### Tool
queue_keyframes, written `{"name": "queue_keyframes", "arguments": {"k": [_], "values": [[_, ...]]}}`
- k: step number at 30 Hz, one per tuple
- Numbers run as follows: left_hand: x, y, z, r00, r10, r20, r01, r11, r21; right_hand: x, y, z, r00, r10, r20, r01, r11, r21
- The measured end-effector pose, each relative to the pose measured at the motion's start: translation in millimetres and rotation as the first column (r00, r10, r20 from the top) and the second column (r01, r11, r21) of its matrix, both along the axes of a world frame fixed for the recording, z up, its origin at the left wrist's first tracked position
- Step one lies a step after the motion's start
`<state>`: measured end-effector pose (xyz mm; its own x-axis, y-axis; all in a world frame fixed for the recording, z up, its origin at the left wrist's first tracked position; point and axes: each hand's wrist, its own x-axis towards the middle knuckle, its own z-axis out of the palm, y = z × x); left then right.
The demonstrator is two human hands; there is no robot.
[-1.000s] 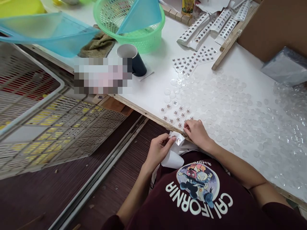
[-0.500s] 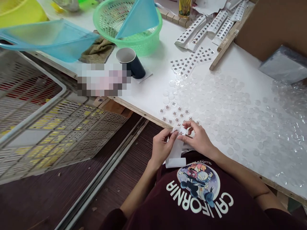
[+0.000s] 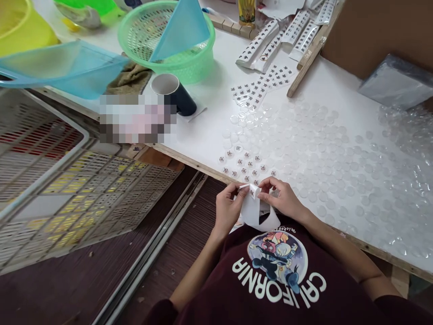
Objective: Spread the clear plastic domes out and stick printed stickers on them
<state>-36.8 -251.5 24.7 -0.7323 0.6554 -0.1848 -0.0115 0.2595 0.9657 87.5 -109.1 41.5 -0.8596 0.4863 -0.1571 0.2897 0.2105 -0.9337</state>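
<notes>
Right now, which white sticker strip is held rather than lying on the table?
The strip pinched between left hand and right hand at the table edge; the other strips lie far off beside the wooden batten.

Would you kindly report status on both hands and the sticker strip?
Left hand and right hand both pinching strip at its top, by table edge. Strip hangs curled below. Clear discs lie just beyond; nothing blocks.
</notes>
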Motion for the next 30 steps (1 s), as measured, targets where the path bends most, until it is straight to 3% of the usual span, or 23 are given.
{"name": "queue_keyframes", "arguments": {"k": [7, 10, 16, 22, 30], "values": [[-4, 10, 5.5, 0.999, 0.023, -0.049, -0.022, 1.000, 0.017, 14, 12, 1.0, 0.993, -0.115, -0.007, 0.115, 0.993, -0.008], [-9, 5, 2.8, 0.998, 0.029, -0.056, -0.028, 1.000, 0.014, 29, 14, -1.2, 0.995, -0.099, 0.017, 0.099, 0.995, 0.015], [-9, -1, 1.7, 0.997, 0.023, -0.074, -0.023, 1.000, 0.004, 48, 11, -5.6, 0.998, -0.062, -0.002, 0.062, 0.981, 0.182], [-7, 0, 4.8, 0.997, -0.006, -0.081, 0.007, 1.000, 0.013, 55, 22, -7.7, 0.995, 0.027, 0.097, -0.065, 0.908, 0.414], [-5, -1, 5.3, 0.998, -0.026, -0.065, 0.027, 0.999, 0.020, 48, 28, -14.1, 0.983, 0.017, 0.182, -0.106, 0.863, 0.494]]}}
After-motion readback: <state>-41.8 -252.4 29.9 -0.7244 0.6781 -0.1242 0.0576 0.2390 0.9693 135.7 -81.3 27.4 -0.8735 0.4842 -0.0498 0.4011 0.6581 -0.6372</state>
